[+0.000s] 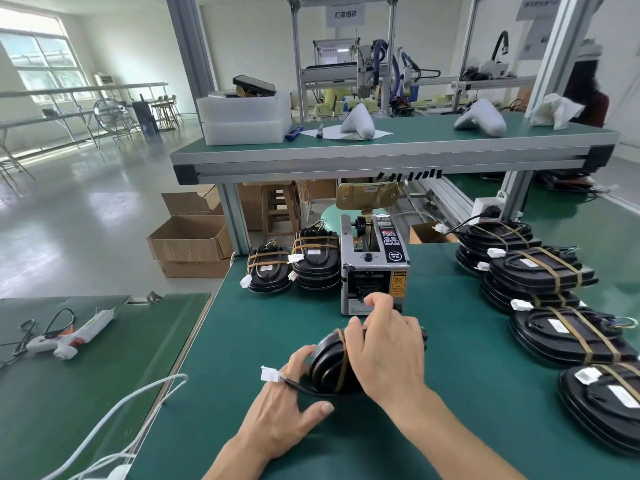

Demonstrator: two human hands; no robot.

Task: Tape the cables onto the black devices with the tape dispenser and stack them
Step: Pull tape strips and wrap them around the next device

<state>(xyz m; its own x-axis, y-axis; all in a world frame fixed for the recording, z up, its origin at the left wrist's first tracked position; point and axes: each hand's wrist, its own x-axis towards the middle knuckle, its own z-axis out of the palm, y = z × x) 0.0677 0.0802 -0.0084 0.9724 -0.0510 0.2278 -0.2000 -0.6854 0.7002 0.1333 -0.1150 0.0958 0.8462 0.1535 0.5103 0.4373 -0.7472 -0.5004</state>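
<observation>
A black device (329, 362) lies on the green table (450, 341) just in front of the grey tape dispenser (374, 268). A brown tape strip (343, 365) runs across the device's coiled cable. My right hand (388, 348) lies over the device's top, thumb on the tape and fingers curled over the far edge, close to the dispenser's outlet. My left hand (280, 410) holds the device's left side. The cable end with its white connector (270, 374) passes over those fingers.
Two short stacks of taped devices (315, 261) stand left of the dispenser. Several more devices (536, 268) run along the right edge. A glue gun (69, 336) lies on the lower left table, and a white cable (138, 403) crosses the gap. A shelf (346, 154) overhangs the back.
</observation>
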